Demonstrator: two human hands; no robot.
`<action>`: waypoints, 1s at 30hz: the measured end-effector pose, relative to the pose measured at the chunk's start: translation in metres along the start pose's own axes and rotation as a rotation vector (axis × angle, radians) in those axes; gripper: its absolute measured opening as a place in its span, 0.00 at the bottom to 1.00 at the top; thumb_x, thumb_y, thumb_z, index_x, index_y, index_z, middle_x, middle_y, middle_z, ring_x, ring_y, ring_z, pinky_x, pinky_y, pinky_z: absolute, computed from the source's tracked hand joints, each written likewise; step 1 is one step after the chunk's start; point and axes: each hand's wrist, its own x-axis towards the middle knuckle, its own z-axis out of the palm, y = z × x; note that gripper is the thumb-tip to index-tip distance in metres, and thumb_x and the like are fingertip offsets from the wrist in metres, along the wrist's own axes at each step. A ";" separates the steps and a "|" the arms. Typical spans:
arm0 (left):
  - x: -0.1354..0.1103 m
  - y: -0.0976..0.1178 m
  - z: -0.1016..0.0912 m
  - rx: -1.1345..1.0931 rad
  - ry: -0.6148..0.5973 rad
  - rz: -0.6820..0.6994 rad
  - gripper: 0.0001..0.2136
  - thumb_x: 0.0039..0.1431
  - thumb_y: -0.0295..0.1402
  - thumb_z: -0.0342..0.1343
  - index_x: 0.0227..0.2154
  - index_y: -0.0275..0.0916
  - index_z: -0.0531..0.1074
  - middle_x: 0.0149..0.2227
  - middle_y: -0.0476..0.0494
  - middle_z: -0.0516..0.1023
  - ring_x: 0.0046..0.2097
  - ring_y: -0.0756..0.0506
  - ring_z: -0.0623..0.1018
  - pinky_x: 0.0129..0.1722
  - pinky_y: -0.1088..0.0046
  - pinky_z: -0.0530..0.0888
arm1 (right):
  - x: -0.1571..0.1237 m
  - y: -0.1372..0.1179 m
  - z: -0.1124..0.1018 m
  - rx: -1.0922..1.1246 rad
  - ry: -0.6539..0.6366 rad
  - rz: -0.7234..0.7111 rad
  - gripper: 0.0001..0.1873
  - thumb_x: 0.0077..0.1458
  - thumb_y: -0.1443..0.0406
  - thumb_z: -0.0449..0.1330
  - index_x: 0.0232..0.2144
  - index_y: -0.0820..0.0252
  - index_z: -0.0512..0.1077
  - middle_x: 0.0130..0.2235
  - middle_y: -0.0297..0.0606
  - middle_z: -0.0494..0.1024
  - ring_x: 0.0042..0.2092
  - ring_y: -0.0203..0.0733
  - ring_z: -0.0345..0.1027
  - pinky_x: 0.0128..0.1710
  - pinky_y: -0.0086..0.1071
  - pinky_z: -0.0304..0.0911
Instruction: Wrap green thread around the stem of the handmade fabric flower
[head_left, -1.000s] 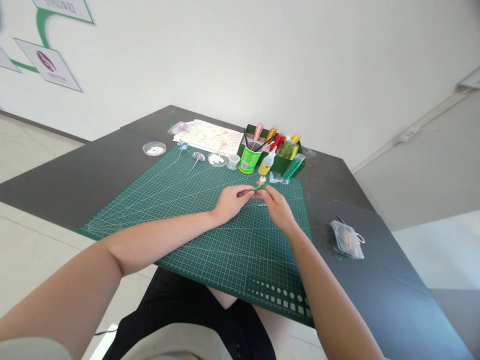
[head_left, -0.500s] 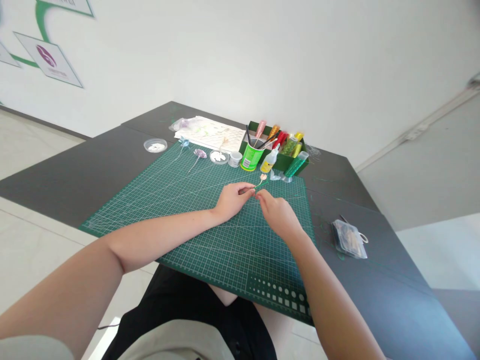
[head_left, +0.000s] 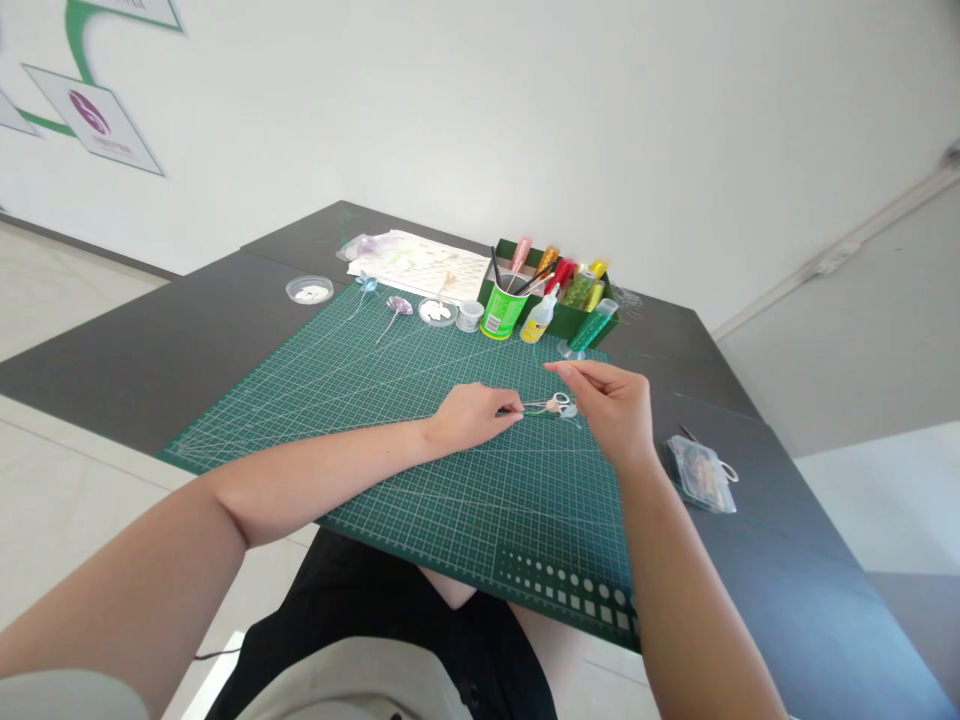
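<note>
**Cutting mat view: right hand comes away, left hand keeps the pale flower**

White wall rises behind a dark table, with the mat spread under both arms. Half a second ago the hands met at the flower, a green strip at their fingertips; now they are apart. The left has sunk nearer the mat and pinches the flower by its stem, so the head points right, over or just beside the scissors; whether they touch, I cannot tell. A pale translucent scrap shows next to it.

The right hand is raised, thumb and fingers drawn together, on the near side of the glue bottle. Anything fine caught between them is too small to make out, and I cannot pick out the strip.

My judgement: handling of the stem has broken off for a moment or become a pull, and the flower now depends on the left pinch alone.
</note>
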 end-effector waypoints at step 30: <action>-0.007 0.000 0.003 -0.006 -0.066 0.308 0.06 0.68 0.35 0.59 0.42 0.46 0.80 0.43 0.50 0.85 0.46 0.46 0.82 0.45 0.73 0.73 | 0.023 0.062 -0.004 0.031 -0.187 0.170 0.23 0.52 0.50 0.62 0.36 0.64 0.85 0.16 0.29 0.65 0.22 0.33 0.53 0.21 0.29 0.46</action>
